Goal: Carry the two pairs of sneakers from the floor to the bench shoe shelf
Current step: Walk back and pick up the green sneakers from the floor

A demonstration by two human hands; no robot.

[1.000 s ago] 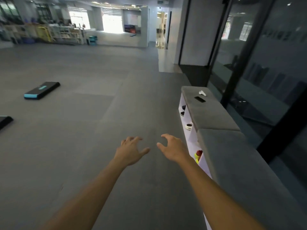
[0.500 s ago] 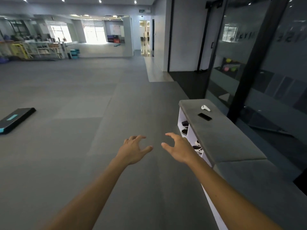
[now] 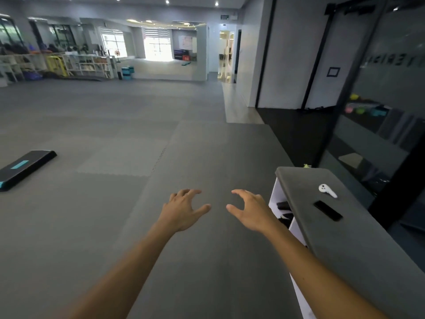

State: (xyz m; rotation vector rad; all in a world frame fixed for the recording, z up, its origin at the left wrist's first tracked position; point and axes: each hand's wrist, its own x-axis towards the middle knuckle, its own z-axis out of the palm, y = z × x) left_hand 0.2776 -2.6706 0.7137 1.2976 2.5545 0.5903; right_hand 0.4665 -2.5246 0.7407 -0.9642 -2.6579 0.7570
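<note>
Head view: two bare hands held out over the floor beside the bench, holding nothing.

Left hand (image 3: 184,209) and right hand (image 3: 251,209) hang side by side, palms down, fingers spread and loosely curled, thumbs pointing toward each other with a gap between; neither touches anything. The right hand is just left of the bench (image 3: 340,240), near its far end; the left hand is farther from it, over the grey floor mat (image 3: 138,203). Dark shoes (image 3: 285,211) show in the bench's white shelf openings, partly hidden under the grey seat; whether they are the sneakers cannot be told. On the seat lie a white controller (image 3: 327,191) and, nearer, a black phone (image 3: 327,210). Well left of the bench, a black step board (image 3: 25,168) lies on the mat.
</note>
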